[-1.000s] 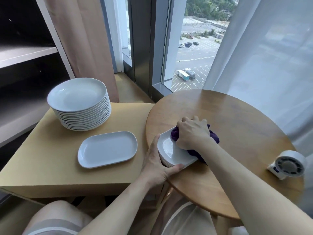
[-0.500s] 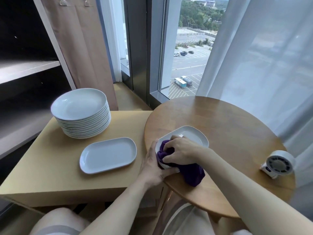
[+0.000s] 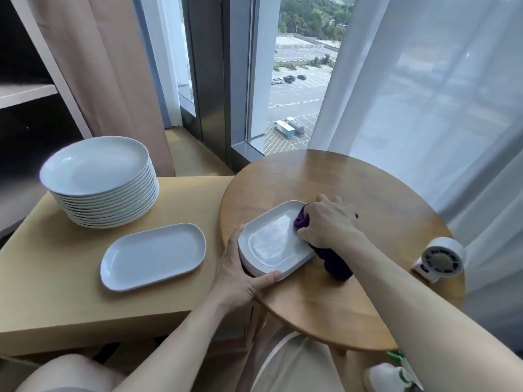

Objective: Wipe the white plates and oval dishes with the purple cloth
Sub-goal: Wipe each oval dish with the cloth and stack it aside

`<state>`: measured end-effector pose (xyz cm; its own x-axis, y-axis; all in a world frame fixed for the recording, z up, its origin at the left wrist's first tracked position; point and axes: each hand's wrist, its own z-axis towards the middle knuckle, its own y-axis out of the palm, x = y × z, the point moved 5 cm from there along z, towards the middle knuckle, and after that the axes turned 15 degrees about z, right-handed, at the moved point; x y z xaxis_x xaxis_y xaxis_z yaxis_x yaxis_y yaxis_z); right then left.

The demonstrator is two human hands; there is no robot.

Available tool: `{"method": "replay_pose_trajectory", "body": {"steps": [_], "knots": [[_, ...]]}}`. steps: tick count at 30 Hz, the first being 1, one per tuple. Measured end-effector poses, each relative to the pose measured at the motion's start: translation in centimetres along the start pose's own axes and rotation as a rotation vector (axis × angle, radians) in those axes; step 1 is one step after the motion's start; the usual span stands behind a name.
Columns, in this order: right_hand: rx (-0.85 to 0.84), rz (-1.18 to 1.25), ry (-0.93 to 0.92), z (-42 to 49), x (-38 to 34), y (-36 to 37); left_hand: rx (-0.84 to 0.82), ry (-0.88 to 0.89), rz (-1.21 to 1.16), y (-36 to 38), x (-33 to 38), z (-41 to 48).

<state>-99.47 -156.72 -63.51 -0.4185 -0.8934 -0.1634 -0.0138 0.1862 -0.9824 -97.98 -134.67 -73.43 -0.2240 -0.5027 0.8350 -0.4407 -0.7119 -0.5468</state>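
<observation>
A purple cloth (image 3: 337, 265) is being gripped in a bunched wad by the right hand (image 3: 325, 223), its fingers curled over the fabric. The wad is being pressed onto the far right end of the top oval dish (image 3: 273, 241), and a tail of the cloth is trailing off the dish's rim, under the wrist, onto the wood. The stack of oval dishes (image 3: 250, 268) beneath is being gripped at its near left corner by the left hand (image 3: 240, 274). The thumb is lying along the near rim and the fingers are being held against the stack's left edge.

The stack is being kept at the left edge of a round wooden surface (image 3: 325, 315). A small white fan (image 3: 441, 260) is standing near that surface's right edge, well apart from the dishes. Just beside the round surface, to the left, a pale rectangular surface (image 3: 42, 292) is carrying a single oval dish (image 3: 154, 256), lying flat near its middle. A tall stack of white plates (image 3: 99, 179) is standing behind that dish, toward the far left.

The scene is being framed by a beige curtain (image 3: 113, 66), a window (image 3: 297, 89) overlooking a car park, and a sheer white curtain (image 3: 424, 94) on the right. A dark shelf unit (image 3: 25, 94) is showing at the left edge. A white spray bottle (image 3: 387, 376) with a green top is partly in view at the bottom right.
</observation>
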Motion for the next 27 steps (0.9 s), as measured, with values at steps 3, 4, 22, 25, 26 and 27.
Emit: {"method": "replay_pose_trajectory", "body": {"steps": [3,4,22,25,26,27], "knots": [[0.070,0.038,-0.025,1.1,-0.4,0.6,0.012,0.004,-0.020,0.0,0.0,0.0],[0.082,0.061,-0.032,1.5,-0.7,0.7,0.016,0.007,-0.018,0.1,0.0,0.0],[-0.071,0.124,-0.346,-1.9,-8.4,2.1,0.051,0.061,0.026,-0.1,0.4,-0.2],[-0.041,0.093,-0.431,-3.9,-10.5,2.7,0.052,0.071,0.063,-0.2,0.4,0.0],[-0.026,0.076,-0.436,-4.4,-10.8,2.8,0.052,0.075,0.083,-0.2,0.3,0.1],[-0.018,0.070,-0.432,-4.7,-10.8,2.7,0.051,0.075,0.102,-0.2,0.3,0.1]]}}
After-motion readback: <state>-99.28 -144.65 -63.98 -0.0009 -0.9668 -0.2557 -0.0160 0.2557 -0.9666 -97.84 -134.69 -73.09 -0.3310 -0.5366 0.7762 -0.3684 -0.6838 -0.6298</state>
